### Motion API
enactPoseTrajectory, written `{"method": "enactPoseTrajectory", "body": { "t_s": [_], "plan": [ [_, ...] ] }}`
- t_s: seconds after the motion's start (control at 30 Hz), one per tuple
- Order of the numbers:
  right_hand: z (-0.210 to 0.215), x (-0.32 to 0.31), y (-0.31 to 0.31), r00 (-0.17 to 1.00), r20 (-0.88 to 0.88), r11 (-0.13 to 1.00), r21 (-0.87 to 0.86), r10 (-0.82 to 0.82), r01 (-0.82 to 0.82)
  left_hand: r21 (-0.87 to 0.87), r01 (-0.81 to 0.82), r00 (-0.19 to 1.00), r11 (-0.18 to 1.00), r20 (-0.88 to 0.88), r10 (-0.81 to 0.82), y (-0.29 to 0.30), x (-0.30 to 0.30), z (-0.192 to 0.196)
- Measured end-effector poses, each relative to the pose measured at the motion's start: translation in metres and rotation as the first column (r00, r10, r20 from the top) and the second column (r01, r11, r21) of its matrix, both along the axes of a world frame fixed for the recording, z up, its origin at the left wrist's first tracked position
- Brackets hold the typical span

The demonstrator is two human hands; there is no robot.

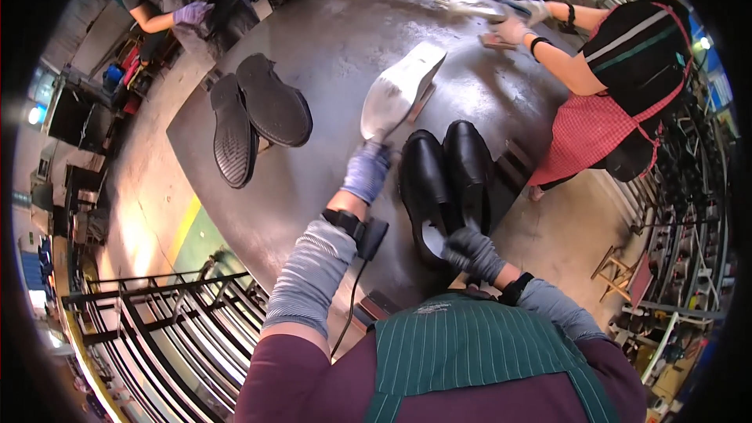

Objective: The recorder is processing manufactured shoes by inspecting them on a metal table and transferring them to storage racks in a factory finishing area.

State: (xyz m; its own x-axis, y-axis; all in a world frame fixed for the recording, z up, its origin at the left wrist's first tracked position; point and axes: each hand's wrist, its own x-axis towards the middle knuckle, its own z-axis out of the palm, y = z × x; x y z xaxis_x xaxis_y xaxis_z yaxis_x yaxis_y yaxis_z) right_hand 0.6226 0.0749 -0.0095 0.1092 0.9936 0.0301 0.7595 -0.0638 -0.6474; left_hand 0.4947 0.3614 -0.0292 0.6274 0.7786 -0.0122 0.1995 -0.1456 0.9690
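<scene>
In my left hand [366, 172], in a purple-grey glove, the fingers close round the near, narrow end of a silvery, sole-shaped piece [395, 90]. It sits tilted over the dark table, with a tan part showing under its right edge. My right hand [474, 254], gloved in dark grey, curls at the heel end of a pair of shiny black shoes [425, 168] standing upright side by side, toes pointing away. The fingertips are partly hidden. To the left lie two black shoe soles [274, 102], tread side up.
The dark metal table [329, 55] spans the middle. At its far right a co-worker in a red checked apron [583, 129] handles another silvery piece [479, 6]. Other people stand at the far edge. A rack of metal bars [184, 337] is at the near left, loaded shelves at right.
</scene>
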Motion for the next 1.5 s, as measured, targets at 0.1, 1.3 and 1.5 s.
{"method": "enactPoseTrajectory", "body": {
  "t_s": [0.1,1.3,1.5],
  "plan": [
    [-0.028,0.045,-0.03,0.92,-0.045,0.883,0.269,-0.389,0.386,-0.598,0.372,0.921,0.71,0.143,-0.363,-0.097,0.003,0.058],
    [-0.048,-0.017,-0.071,0.641,-0.173,0.581,-0.297,0.747,-0.758,0.138,-0.981,-0.148,-0.139,-0.987,0.065,-0.874,-0.394,-0.236],
    [0.004,-0.02,-0.068,0.759,-0.054,0.701,-0.345,0.649,-0.624,0.594,-0.752,-0.658,-0.286,-0.65,0.381,-0.743,-0.359,-0.195]
  ]
}}
